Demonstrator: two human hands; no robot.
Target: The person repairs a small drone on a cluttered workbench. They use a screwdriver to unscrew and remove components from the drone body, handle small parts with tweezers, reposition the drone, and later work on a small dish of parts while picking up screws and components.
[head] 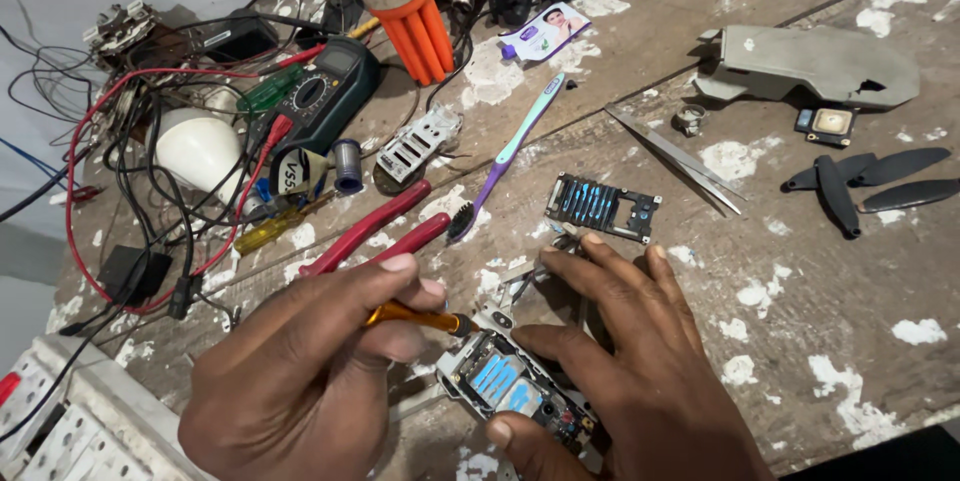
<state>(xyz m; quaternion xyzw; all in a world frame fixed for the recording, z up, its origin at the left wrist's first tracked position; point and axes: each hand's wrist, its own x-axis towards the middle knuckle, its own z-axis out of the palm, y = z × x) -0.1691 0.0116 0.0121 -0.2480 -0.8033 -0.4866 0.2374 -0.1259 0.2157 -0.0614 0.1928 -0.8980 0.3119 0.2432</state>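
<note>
Left hand [310,381] closed around yellow screwdriver [415,318], tip at opened circuit board [510,386]; right hand [620,361] clamped over board, steadying it on workbench [800,271]; pliers [375,231], toothbrush [505,156] nearby.

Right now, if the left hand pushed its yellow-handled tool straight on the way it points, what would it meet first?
The left hand aims the yellow-handled tool rightward; its tip would probably meet the small opened device with blue parts, steadied by the right hand.
</note>
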